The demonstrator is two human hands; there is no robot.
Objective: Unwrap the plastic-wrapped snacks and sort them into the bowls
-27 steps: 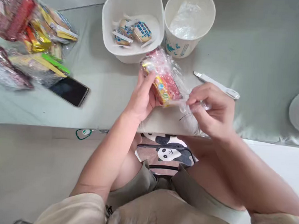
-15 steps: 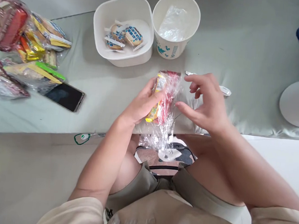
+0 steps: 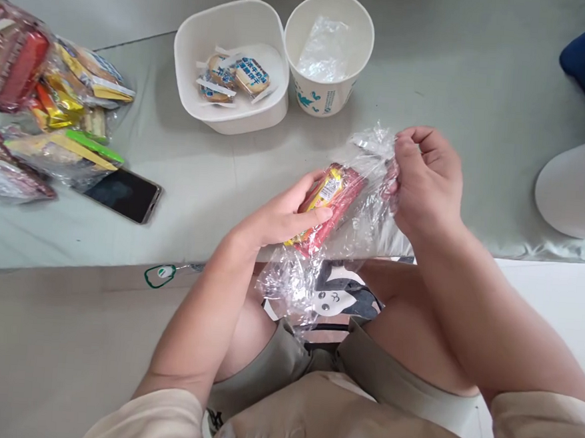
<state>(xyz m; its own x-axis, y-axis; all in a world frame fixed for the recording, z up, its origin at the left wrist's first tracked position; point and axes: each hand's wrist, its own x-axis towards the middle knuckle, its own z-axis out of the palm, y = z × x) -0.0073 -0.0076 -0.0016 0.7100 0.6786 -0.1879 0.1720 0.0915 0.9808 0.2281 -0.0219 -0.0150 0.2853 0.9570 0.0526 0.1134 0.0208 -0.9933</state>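
Green cloth [image 3: 457, 77] spreads below; left hand [image 3: 287, 212] clasps snack pack [image 3: 331, 190], slanting up-right; right hand [image 3: 428, 178], beyond, apparently pinches clear film [image 3: 373, 161].

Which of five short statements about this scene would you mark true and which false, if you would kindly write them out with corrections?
1. The left hand holds a red-and-yellow packaged item. True.
2. The right hand is empty, with its fingers spread. False: its fingers are closed on clear plastic wrap.
3. Wrapped cookies lie in the white tub. True.
4. The paper cup stands upside down. False: it is upright, with a piece of clear film inside.
5. The phone lies with its dark screen facing up. True.
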